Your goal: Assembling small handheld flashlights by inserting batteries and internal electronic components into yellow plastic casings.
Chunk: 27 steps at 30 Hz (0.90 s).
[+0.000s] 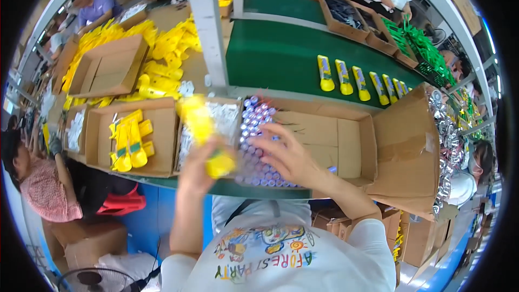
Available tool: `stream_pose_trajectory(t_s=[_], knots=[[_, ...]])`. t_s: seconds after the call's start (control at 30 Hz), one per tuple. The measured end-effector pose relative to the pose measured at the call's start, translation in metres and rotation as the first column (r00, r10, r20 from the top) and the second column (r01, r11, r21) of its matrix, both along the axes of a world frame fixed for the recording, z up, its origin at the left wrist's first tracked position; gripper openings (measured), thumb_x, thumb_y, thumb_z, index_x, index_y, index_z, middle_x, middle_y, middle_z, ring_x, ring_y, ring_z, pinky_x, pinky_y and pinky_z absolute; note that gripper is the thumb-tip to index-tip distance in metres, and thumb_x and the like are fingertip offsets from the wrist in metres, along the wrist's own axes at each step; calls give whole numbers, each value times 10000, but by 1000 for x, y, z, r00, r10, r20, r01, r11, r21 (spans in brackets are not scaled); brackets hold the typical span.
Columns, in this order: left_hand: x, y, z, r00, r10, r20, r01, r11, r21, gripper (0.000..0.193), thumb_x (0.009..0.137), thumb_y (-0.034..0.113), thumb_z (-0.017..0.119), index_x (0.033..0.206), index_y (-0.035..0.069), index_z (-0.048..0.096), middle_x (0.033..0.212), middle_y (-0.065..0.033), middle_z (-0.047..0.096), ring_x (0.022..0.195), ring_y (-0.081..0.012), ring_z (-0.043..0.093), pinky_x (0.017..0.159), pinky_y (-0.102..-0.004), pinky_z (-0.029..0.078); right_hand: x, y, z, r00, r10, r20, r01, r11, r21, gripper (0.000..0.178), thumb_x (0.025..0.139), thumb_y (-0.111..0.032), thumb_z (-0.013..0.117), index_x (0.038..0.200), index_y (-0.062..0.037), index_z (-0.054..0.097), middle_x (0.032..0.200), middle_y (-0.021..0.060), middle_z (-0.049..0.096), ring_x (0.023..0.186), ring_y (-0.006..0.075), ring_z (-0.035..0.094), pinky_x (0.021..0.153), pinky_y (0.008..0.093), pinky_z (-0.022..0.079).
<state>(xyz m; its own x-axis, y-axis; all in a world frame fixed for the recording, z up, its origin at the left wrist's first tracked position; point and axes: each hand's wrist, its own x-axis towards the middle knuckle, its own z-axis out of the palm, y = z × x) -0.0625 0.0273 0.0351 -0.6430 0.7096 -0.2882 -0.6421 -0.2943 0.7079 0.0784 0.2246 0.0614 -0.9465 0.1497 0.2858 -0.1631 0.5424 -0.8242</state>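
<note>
My left hand (pixel 197 170) is closed round a yellow plastic housing (pixel 195 119), long with a wider end. Both are smeared by motion, so details are lost. My right hand (pixel 285 154) reaches over a packed group of purple and silver batteries (pixel 257 121). Its fingers are apart and bent, with the tips at the batteries; whether one is pinched cannot be made out. Left of the batteries, behind my left hand, is a box of small white and metallic parts (pixel 224 119). Further left, a cardboard box (pixel 97 146) holds several yellow housings (pixel 130 143).
An open cardboard box (pixel 346 140) with a few thin wires lies right of the batteries, beside a tall carton (pixel 405 146). Yellow housings stand in a row on the green belt (pixel 270 57). A metal post (pixel 208 32) rises ahead. Other people work around the bench.
</note>
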Motion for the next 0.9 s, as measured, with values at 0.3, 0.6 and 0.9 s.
stream_pose_trajectory(t_s=[0.3, 0.6, 0.9], knots=[[53, 30, -1, 997, 72, 20, -73, 997, 16, 572, 777, -20, 488, 1319, 88, 338, 1071, -111, 548, 948, -232, 588, 800, -367, 535, -7, -1, -12, 975, 209, -73, -222, 928, -299, 102, 836, -24, 650, 928, -60, 675, 929, 20, 672, 798, 135, 636, 649, 271, 516], [78, 35, -20, 987, -6, -159, 3, 1000, -20, 543, 925, 147, 367, 1446, 119, 220, 1232, -124, 496, 1031, -199, 558, 863, -347, 494, 3, -39, -22, 933, -177, -314, 270, 920, 286, 134, 734, -59, 753, 829, -38, 662, 734, 65, 572, 622, 152, 572, 503, 283, 448], [72, 29, -32, 915, -120, -386, 51, 982, -183, 408, 938, 59, 406, 1334, 61, 308, 1035, -103, 552, 823, -160, 576, 735, -305, 491, 86, 95, -49, 902, -224, 370, -75, 762, 643, 172, 739, -101, 730, 908, -96, 697, 941, 72, 679, 923, 263, 635, 785, 387, 510]])
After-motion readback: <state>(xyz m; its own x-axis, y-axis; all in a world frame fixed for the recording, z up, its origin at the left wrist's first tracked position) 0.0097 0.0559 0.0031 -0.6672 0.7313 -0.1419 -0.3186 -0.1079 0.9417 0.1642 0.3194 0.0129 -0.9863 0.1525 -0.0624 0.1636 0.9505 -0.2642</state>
